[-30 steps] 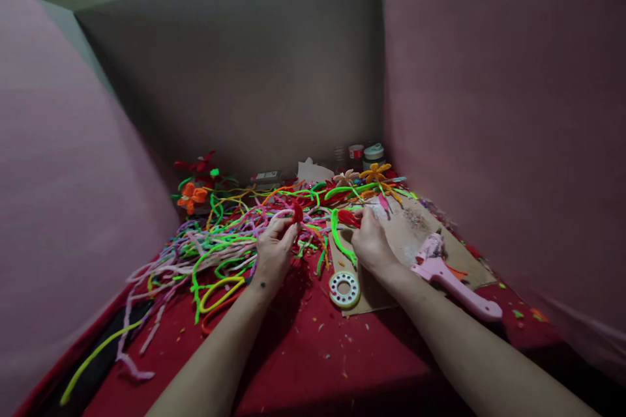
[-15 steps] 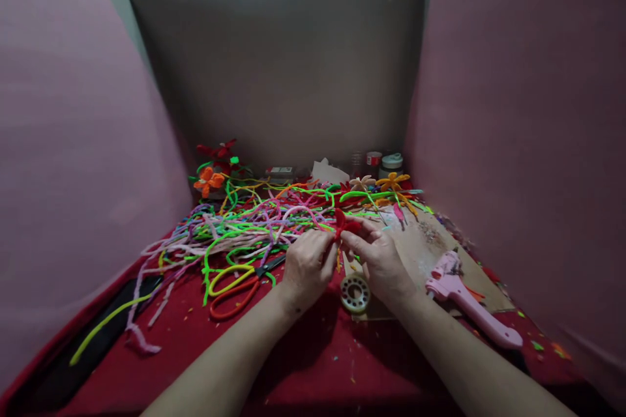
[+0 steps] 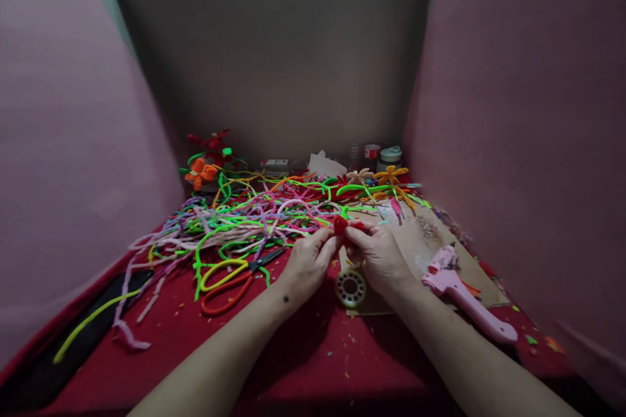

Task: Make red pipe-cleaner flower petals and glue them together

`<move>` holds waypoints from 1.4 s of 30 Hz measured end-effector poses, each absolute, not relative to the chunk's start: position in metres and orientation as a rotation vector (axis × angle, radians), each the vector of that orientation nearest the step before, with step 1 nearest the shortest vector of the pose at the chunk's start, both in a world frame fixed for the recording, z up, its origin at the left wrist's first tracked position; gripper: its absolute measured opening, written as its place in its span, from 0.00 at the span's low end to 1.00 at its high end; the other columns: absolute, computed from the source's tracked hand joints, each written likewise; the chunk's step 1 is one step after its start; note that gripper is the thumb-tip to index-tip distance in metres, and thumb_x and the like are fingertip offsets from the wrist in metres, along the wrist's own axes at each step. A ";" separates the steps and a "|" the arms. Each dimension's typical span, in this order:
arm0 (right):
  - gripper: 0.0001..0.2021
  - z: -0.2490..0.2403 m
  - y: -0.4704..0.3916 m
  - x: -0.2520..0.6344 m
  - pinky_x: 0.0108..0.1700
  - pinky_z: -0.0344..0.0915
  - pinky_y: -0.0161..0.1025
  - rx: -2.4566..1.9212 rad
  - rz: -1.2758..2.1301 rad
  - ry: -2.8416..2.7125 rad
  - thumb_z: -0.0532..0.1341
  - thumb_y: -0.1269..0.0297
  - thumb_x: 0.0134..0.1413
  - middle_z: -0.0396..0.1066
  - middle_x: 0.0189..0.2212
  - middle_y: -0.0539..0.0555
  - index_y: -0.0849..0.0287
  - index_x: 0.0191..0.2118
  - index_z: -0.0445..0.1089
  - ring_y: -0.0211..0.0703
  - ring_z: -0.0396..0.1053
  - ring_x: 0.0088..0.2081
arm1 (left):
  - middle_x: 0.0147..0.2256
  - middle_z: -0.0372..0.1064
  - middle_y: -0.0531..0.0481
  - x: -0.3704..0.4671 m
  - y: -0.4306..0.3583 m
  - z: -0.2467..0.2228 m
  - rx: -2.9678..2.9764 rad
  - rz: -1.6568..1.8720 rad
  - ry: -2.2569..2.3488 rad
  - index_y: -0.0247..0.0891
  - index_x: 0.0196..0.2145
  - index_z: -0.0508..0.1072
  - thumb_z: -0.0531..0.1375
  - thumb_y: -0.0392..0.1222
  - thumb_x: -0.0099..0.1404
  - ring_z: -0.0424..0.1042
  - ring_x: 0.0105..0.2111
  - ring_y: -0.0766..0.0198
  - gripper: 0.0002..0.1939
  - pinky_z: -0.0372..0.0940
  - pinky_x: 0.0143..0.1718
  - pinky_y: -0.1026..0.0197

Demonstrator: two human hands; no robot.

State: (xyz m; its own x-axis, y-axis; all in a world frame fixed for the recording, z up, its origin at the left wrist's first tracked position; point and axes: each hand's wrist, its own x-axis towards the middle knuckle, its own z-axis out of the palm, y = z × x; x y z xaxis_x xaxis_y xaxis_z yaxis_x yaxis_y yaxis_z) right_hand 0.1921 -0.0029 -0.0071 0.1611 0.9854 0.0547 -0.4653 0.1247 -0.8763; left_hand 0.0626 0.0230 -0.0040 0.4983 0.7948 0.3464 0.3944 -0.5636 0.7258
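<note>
Between my two hands is a small red pipe-cleaner flower (image 3: pixel 341 225), raised above the table in the middle of the view. My left hand (image 3: pixel 312 255) pinches it from the left, thumb and forefinger together. From the right, my right hand (image 3: pixel 376 253) grips it too, with a red petal showing by its fingers. The flower's lower part is hidden by my fingertips. A bit of bright green (image 3: pixel 345 212) shows just behind it. Below my hands lies a round spool-like ring with holes (image 3: pixel 351 288).
Scissors with yellow and red handles (image 3: pixel 227 285) lie left of my hands. A heap of coloured pipe cleaners (image 3: pixel 254 218) spreads behind them. At right, a pink glue gun (image 3: pixel 472 303) rests on cardboard (image 3: pixel 411 241). Finished flowers (image 3: pixel 201 173) and a lidded jar (image 3: pixel 390 158) stand at the back.
The red flower has turned in my fingers, its upright petal now appearing shorter and rounder. Both hands keep hold of it. The whole view has shifted slightly.
</note>
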 end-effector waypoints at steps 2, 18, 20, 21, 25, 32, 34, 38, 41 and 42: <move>0.08 -0.007 -0.004 0.192 0.18 0.48 0.29 -0.886 1.225 -0.808 0.64 0.65 0.39 0.61 0.14 0.44 0.62 0.29 0.69 0.30 0.55 0.16 | 0.22 0.61 0.54 0.063 0.025 -0.004 2.062 0.901 1.007 0.35 0.27 0.67 0.48 0.45 0.64 0.58 0.22 0.69 0.15 0.54 0.25 0.67; 0.13 -0.007 -0.005 0.197 0.14 0.44 0.28 -0.922 1.304 -0.826 0.66 0.57 0.41 0.56 0.12 0.42 0.61 0.23 0.67 0.26 0.48 0.13 | 0.21 0.60 0.55 0.065 0.021 0.008 1.619 0.732 0.805 0.33 0.26 0.69 0.57 0.43 0.57 0.55 0.21 0.71 0.09 0.52 0.24 0.67; 0.13 -0.007 -0.004 0.197 0.13 0.47 0.28 -0.918 1.359 -0.758 0.67 0.57 0.39 0.59 0.13 0.43 0.61 0.23 0.66 0.26 0.51 0.12 | 0.21 0.62 0.54 0.065 0.021 0.010 1.580 0.745 0.775 0.33 0.23 0.69 0.59 0.42 0.55 0.57 0.22 0.71 0.09 0.54 0.26 0.67; 0.14 -0.008 -0.004 0.197 0.13 0.48 0.27 -0.913 1.381 -0.735 0.67 0.57 0.39 0.60 0.14 0.43 0.61 0.23 0.66 0.27 0.52 0.12 | 0.21 0.63 0.54 0.065 0.020 0.011 1.558 0.743 0.764 0.33 0.22 0.69 0.60 0.42 0.54 0.58 0.22 0.70 0.09 0.55 0.26 0.67; 0.15 -0.010 -0.003 0.198 0.11 0.47 0.27 -0.884 1.412 -0.733 0.65 0.53 0.41 0.63 0.16 0.45 0.61 0.24 0.65 0.28 0.56 0.12 | 0.18 0.64 0.54 0.065 0.018 0.016 1.382 0.682 0.712 0.33 0.23 0.71 0.62 0.42 0.52 0.62 0.20 0.69 0.09 0.59 0.26 0.65; 0.17 -0.007 -0.005 0.201 0.12 0.46 0.27 -0.893 1.429 -0.673 0.62 0.48 0.44 0.61 0.12 0.44 0.59 0.27 0.64 0.31 0.55 0.12 | 0.21 0.68 0.52 0.064 0.020 0.011 1.333 0.722 0.648 0.34 0.22 0.70 0.61 0.41 0.54 0.66 0.21 0.69 0.08 0.61 0.27 0.65; 0.17 -0.006 -0.005 0.201 0.12 0.46 0.28 -0.885 1.430 -0.672 0.62 0.48 0.43 0.61 0.13 0.44 0.58 0.27 0.64 0.31 0.54 0.12 | 0.21 0.68 0.52 0.065 0.021 0.009 1.319 0.736 0.656 0.34 0.23 0.70 0.61 0.41 0.54 0.67 0.22 0.68 0.08 0.61 0.27 0.64; 0.17 -0.005 -0.006 0.200 0.12 0.45 0.28 -0.845 1.477 -0.691 0.62 0.47 0.43 0.61 0.13 0.45 0.58 0.27 0.65 0.31 0.52 0.13 | 0.21 0.68 0.51 0.064 0.024 0.005 1.300 0.772 0.745 0.35 0.25 0.72 0.63 0.45 0.52 0.67 0.21 0.66 0.09 0.60 0.24 0.64; 0.19 -0.004 -0.007 0.201 0.13 0.44 0.29 -0.859 1.490 -0.734 0.61 0.46 0.43 0.60 0.13 0.45 0.60 0.28 0.67 0.31 0.52 0.13 | 0.20 0.66 0.52 0.062 0.026 0.002 1.312 0.763 0.777 0.34 0.25 0.72 0.62 0.46 0.52 0.64 0.20 0.69 0.10 0.57 0.22 0.66; 0.19 -0.005 -0.007 0.202 0.13 0.44 0.29 -0.879 1.480 -0.748 0.60 0.46 0.44 0.60 0.13 0.45 0.60 0.28 0.68 0.31 0.52 0.13 | 0.20 0.65 0.52 0.061 0.027 0.002 1.319 0.766 0.778 0.34 0.25 0.71 0.62 0.45 0.53 0.62 0.19 0.70 0.10 0.56 0.22 0.67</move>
